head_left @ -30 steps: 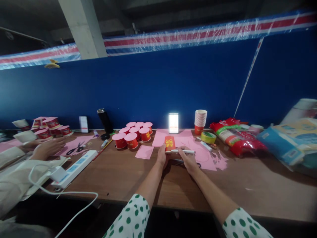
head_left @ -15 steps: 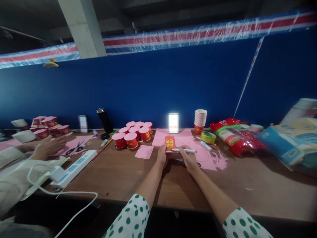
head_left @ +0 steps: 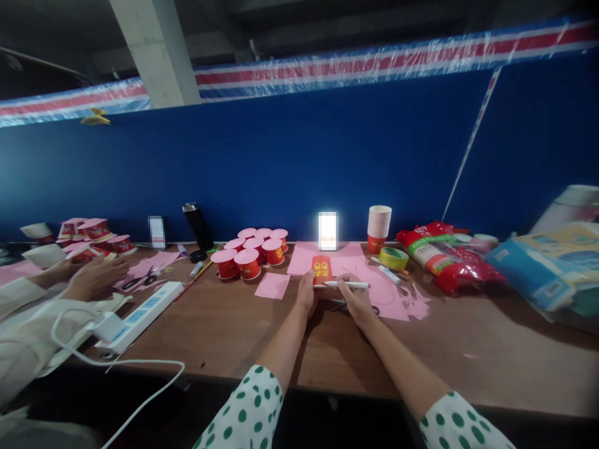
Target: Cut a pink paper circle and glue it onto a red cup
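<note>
My left hand (head_left: 306, 292) is closed round a red paper cup (head_left: 321, 269) with a yellow emblem, held upside down on pink paper (head_left: 355, 271). My right hand (head_left: 355, 298) pinches a white pen (head_left: 347, 285), whose tip lies against the cup's base. Just behind my right hand, dark scissors (head_left: 374, 310) lie on the pink sheet. A group of upturned red cups (head_left: 253, 249) topped with pink discs stands to the left of my hands.
A stack of white cups (head_left: 379, 226), a green tape roll (head_left: 393, 258) and red snack bags (head_left: 444, 255) sit at the right. A black flask (head_left: 198, 227), power strip (head_left: 140, 315) and another person's hands (head_left: 93, 277) are at the left. A lit phone (head_left: 327, 231) leans on the blue wall.
My hands have stayed almost still on the cup and pen. The other person's hand at the left has lifted and moved slightly towards the cups there.
</note>
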Demonstrator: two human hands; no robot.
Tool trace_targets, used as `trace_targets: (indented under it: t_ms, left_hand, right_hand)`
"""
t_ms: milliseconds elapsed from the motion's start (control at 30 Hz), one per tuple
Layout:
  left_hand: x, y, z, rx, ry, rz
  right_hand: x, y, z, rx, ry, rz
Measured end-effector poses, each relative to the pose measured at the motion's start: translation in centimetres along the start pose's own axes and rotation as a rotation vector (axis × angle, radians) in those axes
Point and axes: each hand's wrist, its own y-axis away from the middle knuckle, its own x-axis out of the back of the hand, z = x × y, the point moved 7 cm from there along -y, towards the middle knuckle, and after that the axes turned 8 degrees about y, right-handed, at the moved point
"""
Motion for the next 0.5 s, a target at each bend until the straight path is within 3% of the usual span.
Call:
trace_targets:
  t_ms: [500]
  left_hand:
    - [0.1,-0.12,-0.03,-0.023,-0.015,-0.006]
  right_hand:
    - [0.0,0.0,-0.02,0.038,0.037,-0.005]
